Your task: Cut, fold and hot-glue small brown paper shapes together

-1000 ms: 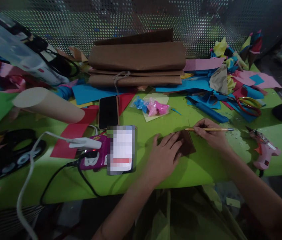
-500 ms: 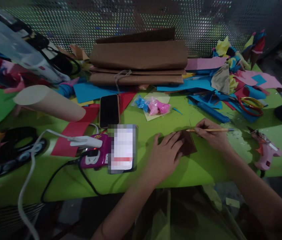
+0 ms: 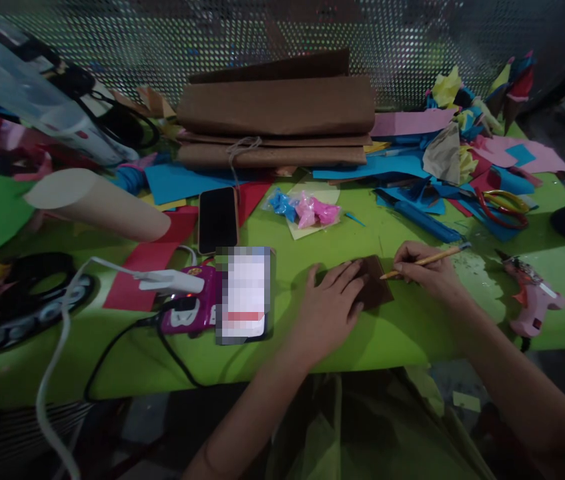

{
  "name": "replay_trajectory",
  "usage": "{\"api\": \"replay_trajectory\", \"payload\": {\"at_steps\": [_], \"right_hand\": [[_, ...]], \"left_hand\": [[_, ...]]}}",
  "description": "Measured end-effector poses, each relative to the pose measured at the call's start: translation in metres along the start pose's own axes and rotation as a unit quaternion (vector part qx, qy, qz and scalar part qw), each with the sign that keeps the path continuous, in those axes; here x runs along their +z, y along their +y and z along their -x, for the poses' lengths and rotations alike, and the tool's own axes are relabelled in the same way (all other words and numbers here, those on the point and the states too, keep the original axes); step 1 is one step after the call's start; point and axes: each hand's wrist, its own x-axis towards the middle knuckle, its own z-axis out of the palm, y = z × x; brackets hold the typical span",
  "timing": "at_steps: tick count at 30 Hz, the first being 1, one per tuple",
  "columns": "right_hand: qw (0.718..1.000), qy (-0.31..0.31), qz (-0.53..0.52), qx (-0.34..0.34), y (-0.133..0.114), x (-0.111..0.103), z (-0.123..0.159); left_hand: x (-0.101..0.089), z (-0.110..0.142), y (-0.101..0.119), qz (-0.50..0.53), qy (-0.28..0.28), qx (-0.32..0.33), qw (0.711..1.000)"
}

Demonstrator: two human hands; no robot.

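A small brown piece of paper (image 3: 376, 288) lies flat on the green tabletop (image 3: 307, 257). My left hand (image 3: 333, 303) rests on its left part with the fingers spread, covering that side. My right hand (image 3: 422, 270) is closed around a pencil (image 3: 435, 256), whose tip points left at the right edge of the brown paper. Whether the tip touches the paper I cannot tell. Any marks on the paper are too faint to make out.
Left of my hands are a lit phone (image 3: 246, 293), a dark phone (image 3: 218, 220) and a purple power strip (image 3: 189, 307) with cables. Brown paper rolls (image 3: 277, 110) lie behind. At right are a pink glue gun (image 3: 532, 300), scissors (image 3: 502, 207) and a blue cutter (image 3: 427, 220).
My right hand has brought the pencil tip slightly down and right along the brown paper's edge, and the pencil's back end is now raised. My left hand stays on the paper.
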Motion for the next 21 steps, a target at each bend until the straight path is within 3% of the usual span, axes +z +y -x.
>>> {"api": "replay_trajectory", "payload": {"at_steps": [9, 21], "right_hand": [[0.998, -0.047, -0.032, 0.036, -0.012, 0.000, 0.005], [0.994, -0.099, -0.038, 0.037, -0.008, -0.002, 0.009]], "left_hand": [[0.002, 0.000, -0.001, 0.011, 0.001, -0.001, 1.000], [0.001, 0.000, -0.001, 0.029, 0.002, -0.003, 1.000]]}}
